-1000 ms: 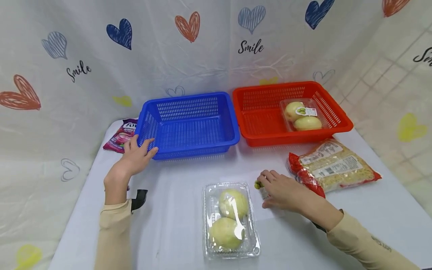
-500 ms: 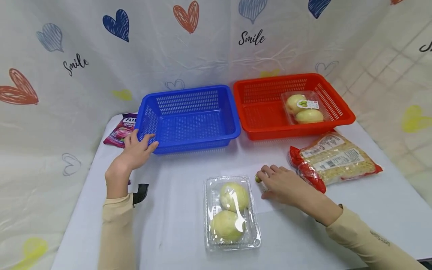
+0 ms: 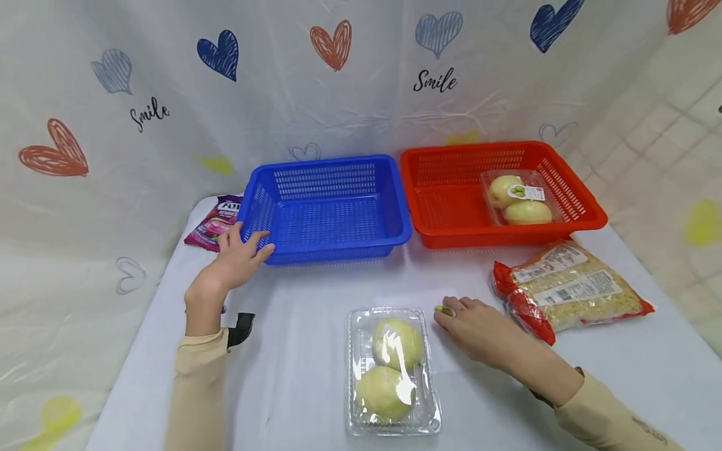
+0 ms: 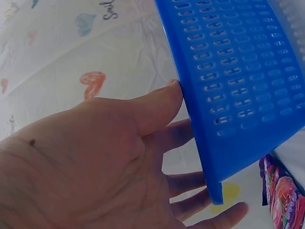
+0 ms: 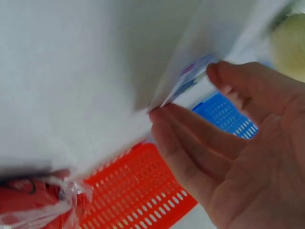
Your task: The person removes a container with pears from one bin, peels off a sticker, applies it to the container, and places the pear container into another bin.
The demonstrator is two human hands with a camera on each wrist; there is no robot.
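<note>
Label (image 3: 444,310): a small sticker with green print, flat on the table at 1 o'clock of the near clamshell, half under the right fingertips; the right wrist view shows its edge (image 5: 193,78) at the fingers.
Right hand (image 3: 479,329): lies palm down on the table, fingers nearly straight and loose, their tips pressing on the label; nothing is gripped.
Near clamshell (image 3: 392,369): clear plastic box, lid closed, two pale green fruits inside, at 9 o'clock of the right hand and just beside it; I cannot tell whether they touch.
Left hand (image 3: 239,260): fingers spread and relaxed against the blue basket's near left corner, thumb on the front wall, other fingers along the side wall. In the left wrist view the hand (image 4: 95,162) is open, with the corner between thumb and fingers.
Blue basket (image 3: 329,244): slotted, at 11 o'clock of the near clamshell, well apart from it; its right rim is just beside the red basket.
Red basket (image 3: 451,235): at 1 o'clock of the near clamshell, holding a second clamshell (image 3: 521,197) with two fruits and a label on top, in its right half.
Noodle bag (image 3: 570,288): clear with red ends and white barcodes, at 2 o'clock of the right hand, near it, in front of the red basket.
Snack pouch (image 3: 217,219): pink and purple, at 9 o'clock of the blue basket, just behind the left hand.
Table (image 3: 304,351): white cloth.
Backdrop (image 3: 169,113): white sheet with hearts and the word "Smile".
</note>
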